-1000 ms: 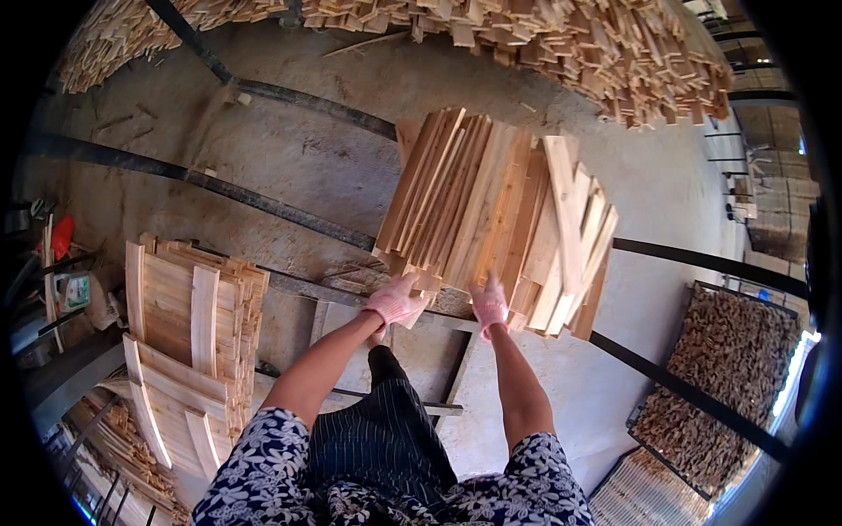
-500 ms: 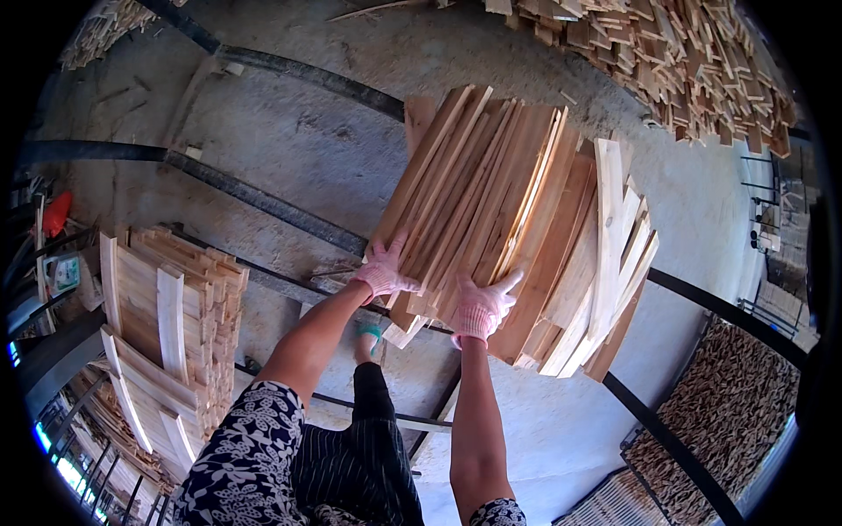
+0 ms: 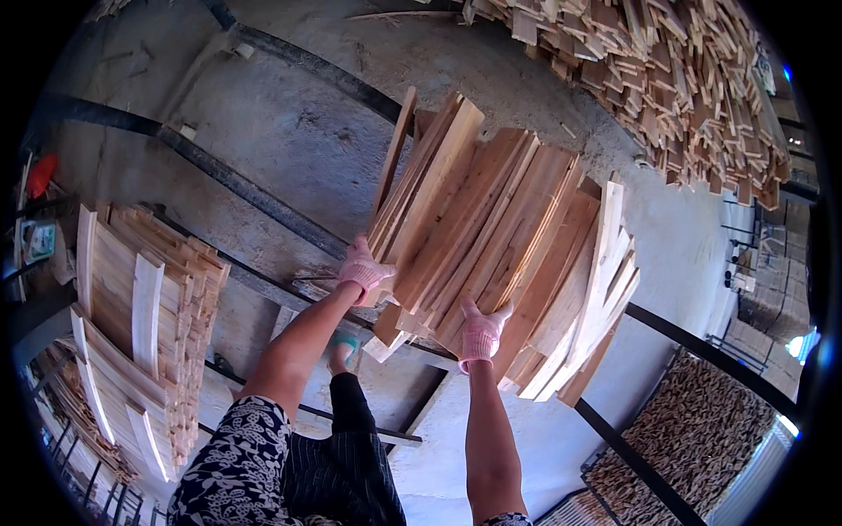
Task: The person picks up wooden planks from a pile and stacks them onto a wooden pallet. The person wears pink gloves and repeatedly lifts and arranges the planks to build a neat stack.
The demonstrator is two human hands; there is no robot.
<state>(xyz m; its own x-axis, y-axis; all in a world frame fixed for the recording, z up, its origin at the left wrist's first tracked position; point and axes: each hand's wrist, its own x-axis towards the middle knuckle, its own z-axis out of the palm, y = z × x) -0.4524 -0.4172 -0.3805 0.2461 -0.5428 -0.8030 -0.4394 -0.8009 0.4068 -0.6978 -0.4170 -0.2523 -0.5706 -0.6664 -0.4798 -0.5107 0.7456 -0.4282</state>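
A loose pile of wooden boards [image 3: 500,202] lies across black metal rails in front of me, its boards slanting away to the upper right. My left hand [image 3: 362,269], in a pink glove, grips the near ends of the leftmost boards, thumb apart from its fingers. One narrow board [image 3: 396,145] leans out at the far left of the pile. My right hand [image 3: 483,331], gloved alike, is on the near ends of the middle boards, thumb and fingers to either side; its fingertips are partly hidden. Pale boards [image 3: 592,302] lie aslant at the pile's right.
Stacked boards [image 3: 123,298] stand at my left. A big heap of short boards [image 3: 649,79] lies at the far right, and a dense wood stack [image 3: 684,447] at the lower right. Black rails [image 3: 263,202] cross the concrete floor [image 3: 324,123]. My foot shows below the pile.
The left boards have spread and turned, with one narrow board now standing apart at the far left. Both hands have shifted with the boards, and the right fingers are less spread.
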